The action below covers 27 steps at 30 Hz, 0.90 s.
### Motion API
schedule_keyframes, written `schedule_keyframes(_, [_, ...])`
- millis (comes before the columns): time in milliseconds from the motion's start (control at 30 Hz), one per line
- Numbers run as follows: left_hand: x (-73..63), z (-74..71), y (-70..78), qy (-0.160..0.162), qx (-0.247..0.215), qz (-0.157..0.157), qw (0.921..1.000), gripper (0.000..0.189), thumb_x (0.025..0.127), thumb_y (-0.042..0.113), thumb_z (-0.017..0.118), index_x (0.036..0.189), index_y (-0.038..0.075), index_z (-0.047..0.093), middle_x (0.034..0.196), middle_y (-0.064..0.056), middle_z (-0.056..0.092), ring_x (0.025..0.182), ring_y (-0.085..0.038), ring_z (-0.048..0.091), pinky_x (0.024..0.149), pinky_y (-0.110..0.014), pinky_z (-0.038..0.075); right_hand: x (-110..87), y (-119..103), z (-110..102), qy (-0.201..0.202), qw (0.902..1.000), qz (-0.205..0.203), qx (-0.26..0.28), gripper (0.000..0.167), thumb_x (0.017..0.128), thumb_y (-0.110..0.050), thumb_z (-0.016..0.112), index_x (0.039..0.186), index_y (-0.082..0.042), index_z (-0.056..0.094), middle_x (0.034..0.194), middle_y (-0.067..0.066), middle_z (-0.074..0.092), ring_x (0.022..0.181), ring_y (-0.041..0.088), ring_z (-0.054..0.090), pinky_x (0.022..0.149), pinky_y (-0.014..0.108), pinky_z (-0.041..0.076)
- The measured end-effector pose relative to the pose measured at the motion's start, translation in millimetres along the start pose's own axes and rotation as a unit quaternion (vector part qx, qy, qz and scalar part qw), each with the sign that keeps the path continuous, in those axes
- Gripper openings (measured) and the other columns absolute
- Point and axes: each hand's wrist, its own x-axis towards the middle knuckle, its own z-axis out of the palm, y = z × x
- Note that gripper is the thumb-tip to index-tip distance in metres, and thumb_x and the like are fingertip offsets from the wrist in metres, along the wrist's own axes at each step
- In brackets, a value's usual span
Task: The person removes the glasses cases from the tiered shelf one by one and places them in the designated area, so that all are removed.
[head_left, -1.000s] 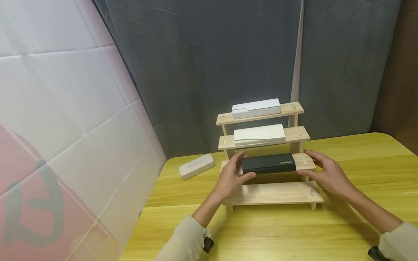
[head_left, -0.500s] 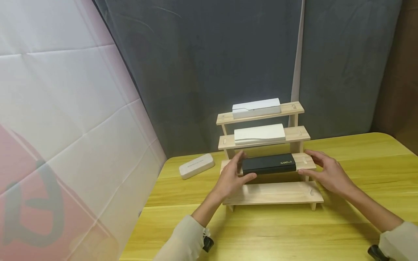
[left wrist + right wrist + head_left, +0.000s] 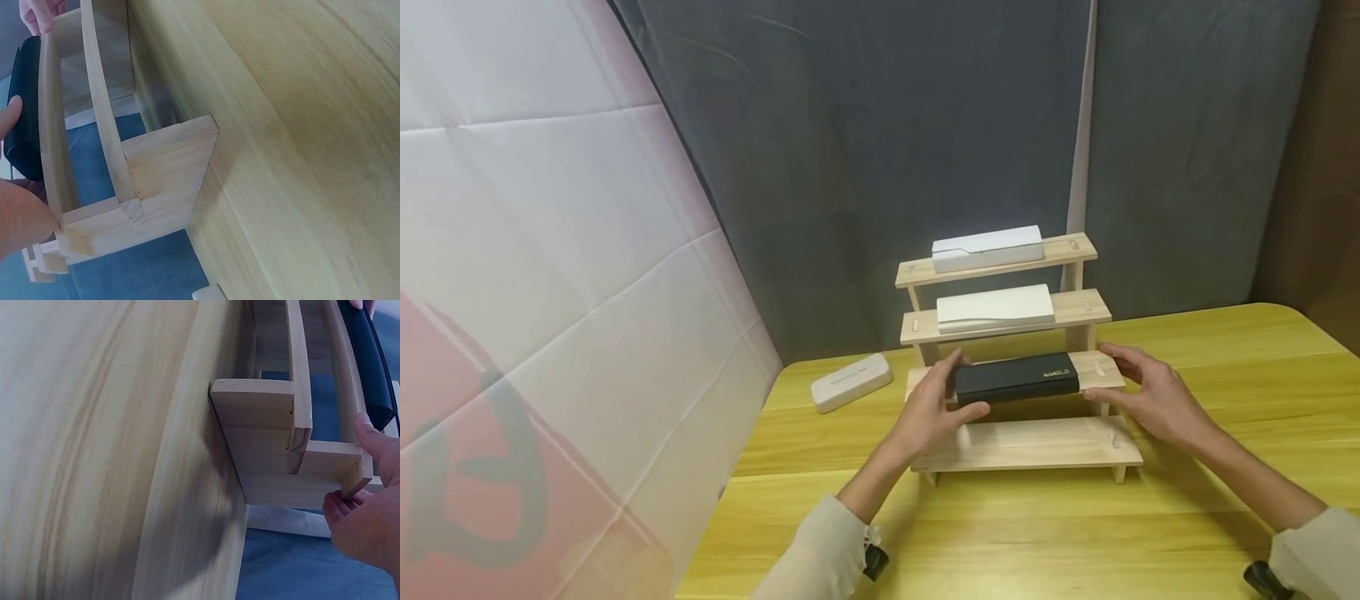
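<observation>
A black glasses case with gold lettering lies along the second-lowest tier of a pale wooden stepped display stand. My left hand holds the case at its left end, thumb against the front face and fingers behind. In the left wrist view, that thumb presses the side of the black case. On the other side, my right hand grips the right end of the same tier, its thumb on the front edge. The right wrist view has the fingers curled under the tier's end.
White cases stand on the two upper tiers, one on the top and one below it. Another pale case lies on the yellow wooden table left of the stand. A dark curtain hangs behind, a white cloth at left.
The front left corner of the black case has shifted very slightly toward me, with the left thumb on it. The right hand stays at the tier's end.
</observation>
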Motion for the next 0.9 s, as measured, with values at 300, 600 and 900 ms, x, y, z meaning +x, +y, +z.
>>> schedule_keyframes(300, [2.4,2.7,-1.2,0.014,-0.019,0.008,0.9997,0.08,0.096,0.027,0.083,0.162,0.008,0.041,0.15,-0.007,0.058,0.128,-0.024,0.06,0.108,-0.038,0.052,-0.9,-0.9,-1.5,-0.004,1.0,0.008,0.002,0.084,0.094,-0.026,0.084,0.157,0.01,0.04,0.155,0.037,0.044,0.136,0.061,0.047,0.107,0.064,0.042])
schedule_keyframes(600, [-0.3,4.5,-0.2,0.024,0.008,0.006,0.9997,0.075,0.096,0.029,0.082,0.159,0.009,0.046,0.141,-0.008,0.061,0.115,-0.022,0.059,0.099,-0.038,0.053,-0.1,0.1,1.2,0.0,1.0,0.006,-0.001,0.083,0.094,-0.025,0.085,0.156,0.009,0.042,0.154,0.037,0.046,0.135,0.06,0.049,0.106,0.06,0.044])
schedule_keyframes(900, [0.2,3.7,-2.2,0.017,-0.004,0.009,0.9998,0.079,0.096,0.029,0.083,0.161,0.009,0.042,0.151,-0.007,0.057,0.127,-0.024,0.061,0.106,-0.038,0.054,-1.0,-0.1,1.7,0.006,1.0,-0.003,0.001,0.082,0.093,-0.024,0.085,0.155,0.01,0.043,0.153,0.037,0.046,0.134,0.061,0.049,0.105,0.061,0.043])
